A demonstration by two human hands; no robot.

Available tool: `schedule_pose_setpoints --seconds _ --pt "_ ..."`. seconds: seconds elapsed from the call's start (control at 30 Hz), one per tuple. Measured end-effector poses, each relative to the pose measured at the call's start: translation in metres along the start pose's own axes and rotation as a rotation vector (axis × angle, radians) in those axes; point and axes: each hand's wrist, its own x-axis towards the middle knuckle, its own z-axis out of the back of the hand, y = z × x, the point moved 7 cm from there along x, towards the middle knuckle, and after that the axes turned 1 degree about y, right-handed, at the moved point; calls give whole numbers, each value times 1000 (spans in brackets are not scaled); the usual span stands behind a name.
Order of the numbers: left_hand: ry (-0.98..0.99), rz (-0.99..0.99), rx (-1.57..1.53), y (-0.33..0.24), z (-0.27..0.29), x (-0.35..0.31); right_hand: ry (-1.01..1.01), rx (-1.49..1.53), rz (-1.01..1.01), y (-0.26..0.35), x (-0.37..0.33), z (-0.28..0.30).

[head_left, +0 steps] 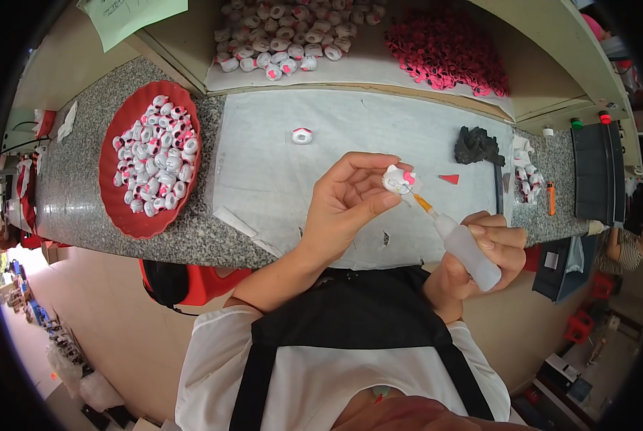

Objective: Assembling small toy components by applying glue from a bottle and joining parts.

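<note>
Between the thumb and fingers of my left hand is a small white cat-shaped head with a pink bow. My right hand grips a translucent squeeze bottle with an amber needle tip. The needle's thin end points at the little head and meets or nearly meets its edge; the exact contact is too small to tell. Beyond my left hand, a single white and pink piece lies on the white sheet.
A red scalloped tray heaped with white and pink pieces stands at left. The shelf behind carries piles of white pieces and pink parts. At right are a crumpled black cloth, a red scrap and an orange lighter.
</note>
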Motion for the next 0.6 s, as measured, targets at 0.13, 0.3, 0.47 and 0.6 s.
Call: schedule_pose_setpoints --seconds 0.13,0.3,0.47,0.6 --pt "-1 18 -11 1 0 -2 5 18 6 1 -2 -1" --pt "-5 15 6 0 -2 0 -3 8 -4 1 -1 0" --pt "9 -77 108 -2 -3 -2 -3 -13 -21 1 -2 -2" --pt "7 -163 250 -6 -6 -2 13 -31 -46 1 -3 -1"
